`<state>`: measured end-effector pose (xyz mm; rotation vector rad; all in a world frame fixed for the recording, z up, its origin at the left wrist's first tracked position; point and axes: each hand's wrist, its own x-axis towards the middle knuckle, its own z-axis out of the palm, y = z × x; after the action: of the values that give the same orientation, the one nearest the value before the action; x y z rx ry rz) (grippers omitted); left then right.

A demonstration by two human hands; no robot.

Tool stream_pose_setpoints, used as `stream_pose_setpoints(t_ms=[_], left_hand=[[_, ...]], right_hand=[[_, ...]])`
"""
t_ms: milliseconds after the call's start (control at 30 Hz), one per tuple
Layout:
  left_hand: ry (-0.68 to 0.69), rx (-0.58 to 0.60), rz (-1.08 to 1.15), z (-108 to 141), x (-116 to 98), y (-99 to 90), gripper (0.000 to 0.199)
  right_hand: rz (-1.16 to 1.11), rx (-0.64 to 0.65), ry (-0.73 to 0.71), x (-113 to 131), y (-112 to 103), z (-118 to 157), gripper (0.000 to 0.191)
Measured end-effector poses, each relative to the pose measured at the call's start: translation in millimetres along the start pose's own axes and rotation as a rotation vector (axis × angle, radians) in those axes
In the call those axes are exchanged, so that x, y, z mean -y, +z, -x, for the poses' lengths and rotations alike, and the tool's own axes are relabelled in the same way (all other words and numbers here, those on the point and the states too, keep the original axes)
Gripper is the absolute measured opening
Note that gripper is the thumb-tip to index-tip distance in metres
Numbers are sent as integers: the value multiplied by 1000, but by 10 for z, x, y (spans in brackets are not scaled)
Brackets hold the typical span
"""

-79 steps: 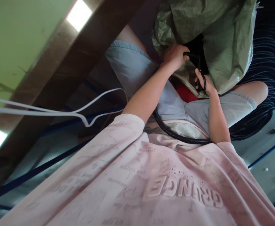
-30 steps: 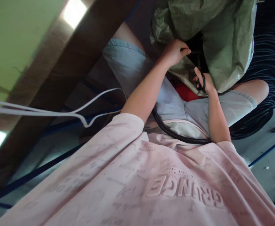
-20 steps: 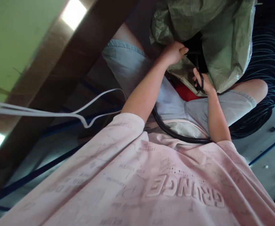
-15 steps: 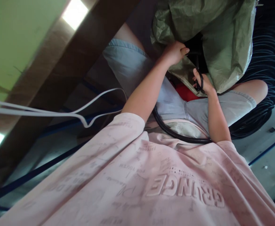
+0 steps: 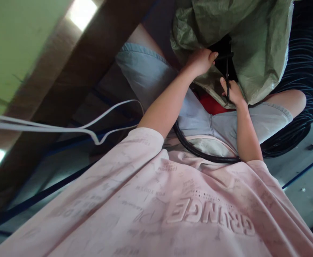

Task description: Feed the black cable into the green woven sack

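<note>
The sack [image 5: 252,46] is dull green, the ribbed hose [image 5: 199,151] black, the shirt [image 5: 156,200] pale pink with raised lettering, the shorts [image 5: 151,75] light blue denim.

Green woven sack [image 5: 255,46] cut off by top edge at 12 o'clock; contents in its dark opening unreadable. Coiled black tubing [image 5: 306,82] runs out at 3 o'clock. Black hose [image 5: 199,153] disappears under left forearm. Green wall at 10 o'clock motion-blurred.

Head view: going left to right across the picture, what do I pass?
White strap → hand on the sack's edge → hand gripping the thin black cord → green woven sack → coiled black tubing.
</note>
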<state>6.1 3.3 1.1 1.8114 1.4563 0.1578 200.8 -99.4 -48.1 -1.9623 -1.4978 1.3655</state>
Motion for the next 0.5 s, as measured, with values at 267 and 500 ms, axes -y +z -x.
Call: stream_pose_setpoints(t_ms=[267,500], left_hand=[[-32,19,-11,80,-59,-24,52],[-194,50,84,141,-101,-66,48]], right_hand=[[-118,82,25,-118,98,-67,77],[-152,56,0,-11,16,10,68]])
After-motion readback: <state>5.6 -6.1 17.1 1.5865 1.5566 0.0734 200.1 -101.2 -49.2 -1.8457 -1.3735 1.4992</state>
